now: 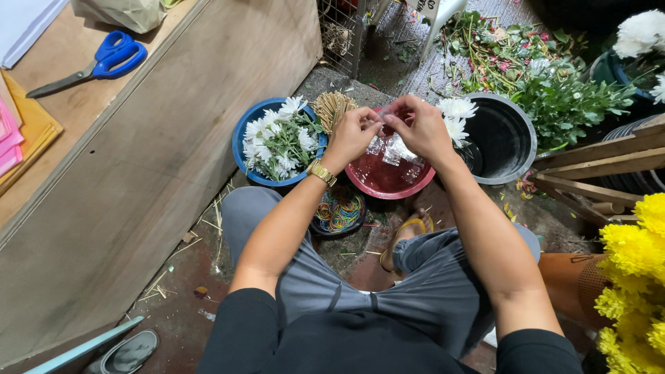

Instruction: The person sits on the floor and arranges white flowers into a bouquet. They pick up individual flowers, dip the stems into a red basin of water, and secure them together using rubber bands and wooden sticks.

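My left hand [353, 133] and my right hand [418, 125] meet above a red bowl [388, 185] that holds small clear plastic bags. Both hands pinch one small clear plastic bag [382, 115] between their fingertips. A gold watch [321, 172] sits on my left wrist. Left of the hands stands a blue bowl [244, 136] full of white chrysanthemum heads [280, 138]. A bundle of thin wooden sticks [332, 107] rises behind my left hand. Below the left forearm lies a dish of coloured rubber bands [339, 210].
A black bucket [500, 137] stands right of the red bowl, white flowers [455, 114] at its rim. Green cuttings [547, 79] litter the floor behind. Yellow chrysanthemums [634, 277] fill the right edge. A wooden counter [125, 152] with blue-handled scissors [104, 61] runs along the left.
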